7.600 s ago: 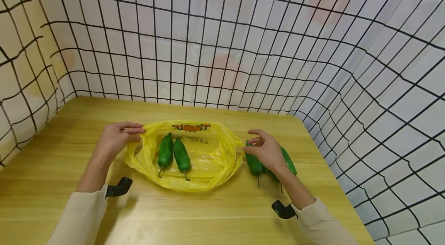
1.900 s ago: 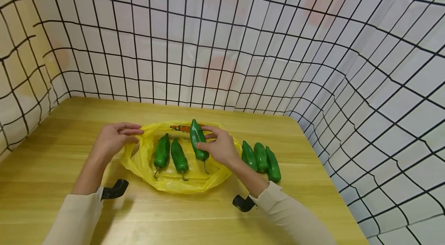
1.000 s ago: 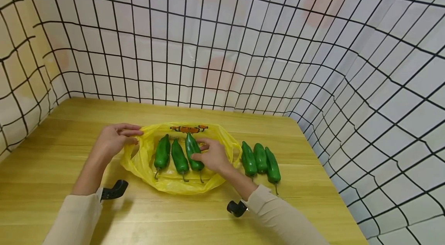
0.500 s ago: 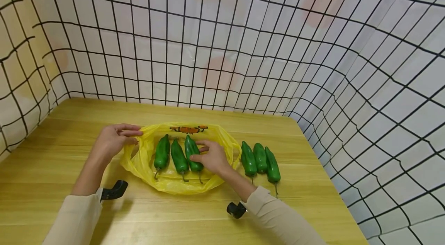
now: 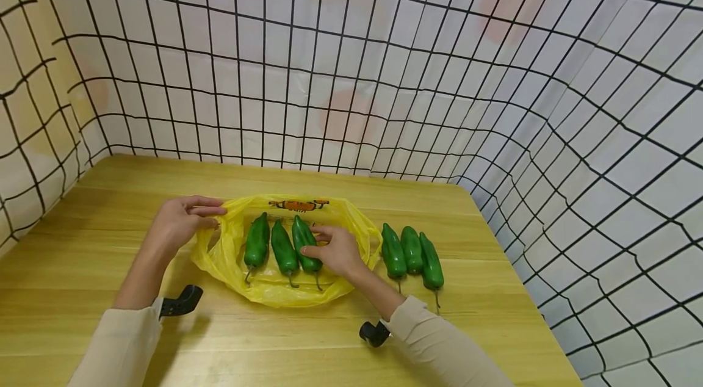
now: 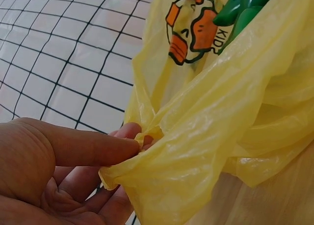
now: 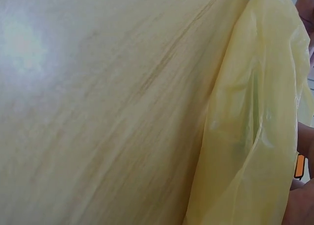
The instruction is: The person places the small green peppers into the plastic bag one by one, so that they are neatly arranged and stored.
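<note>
A yellow plastic bag (image 5: 340, 289) lies spread with its mouth wide, a printed orange figure on its far side. My left hand (image 5: 178, 219) pinches the bag's left handle between thumb and fingers, plain in the left wrist view, where the pulled film (image 6: 196, 151) bunches at the fingertips. Inside the bag, a green pepper (image 5: 256, 242) and a second pepper (image 5: 284, 249) lie side by side. To their right, my right hand (image 5: 337, 249) holds a third pepper (image 5: 304, 240), thumb across it. The right wrist view shows mostly bag film (image 7: 240, 137), hiding that grip.
Just right of the bag, three more green peppers (image 5: 410, 251) lie in a row on the wooden table (image 5: 263, 350), stems toward me. A black wire grid (image 5: 329, 75) over white sheeting stands at the back and both sides.
The right hand has carried a pepper from the right-hand group into the bag and lowered it beside the other two. In the last second it has barely moved. The left hand keeps its grip.
</note>
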### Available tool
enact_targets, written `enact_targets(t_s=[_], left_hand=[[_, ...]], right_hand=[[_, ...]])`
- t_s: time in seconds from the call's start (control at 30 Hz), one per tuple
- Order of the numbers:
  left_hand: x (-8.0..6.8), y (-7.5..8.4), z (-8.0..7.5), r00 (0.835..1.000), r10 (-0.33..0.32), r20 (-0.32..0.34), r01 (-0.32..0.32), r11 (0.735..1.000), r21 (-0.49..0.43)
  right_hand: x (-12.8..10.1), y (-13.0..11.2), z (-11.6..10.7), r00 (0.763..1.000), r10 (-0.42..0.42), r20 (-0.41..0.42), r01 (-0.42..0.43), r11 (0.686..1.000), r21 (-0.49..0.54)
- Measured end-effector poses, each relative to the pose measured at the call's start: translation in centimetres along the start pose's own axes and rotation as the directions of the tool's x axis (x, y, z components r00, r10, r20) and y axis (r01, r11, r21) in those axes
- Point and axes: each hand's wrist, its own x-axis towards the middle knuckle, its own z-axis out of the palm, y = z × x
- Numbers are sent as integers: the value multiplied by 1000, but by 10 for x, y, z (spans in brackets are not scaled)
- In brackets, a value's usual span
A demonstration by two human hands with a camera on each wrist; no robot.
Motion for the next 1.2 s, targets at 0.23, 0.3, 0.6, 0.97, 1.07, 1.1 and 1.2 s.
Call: enact_targets(t_s=[0.23,0.3,0.6,0.97,1.07,1.1,1.2], left_hand=[[1,-1,0,1000,5,1,-5,1000,4],[1,-1,0,1000,6,-3,-6,1000,10],[1,-2,-1,1000,2,-6,-2,1000,13],[1,0,1,1000,-6,-1,6,1000,-9],[1,0,0,1000,-7,-2,7,1000,-8],[1,0,0,1000,-8,-1,8,1000,-9],[1,0,0,1000,-8,-1,8,1000,-9]], right_hand=[[0,3,2,1000,12,-3,-12,1000,12],[0,4,2,1000,17,-4,-17,1000,13],[0,3,2,999,34,10,-34,999,16],[3,-16,-17,998,38,49,-38,999,3],[3,-20,-23,1000,12,23,-12,1000,12],[2,-21,-24,1000,2,15,-2,1000,21],[0,-22,-30,1000,-21,-11,21,999,42]])
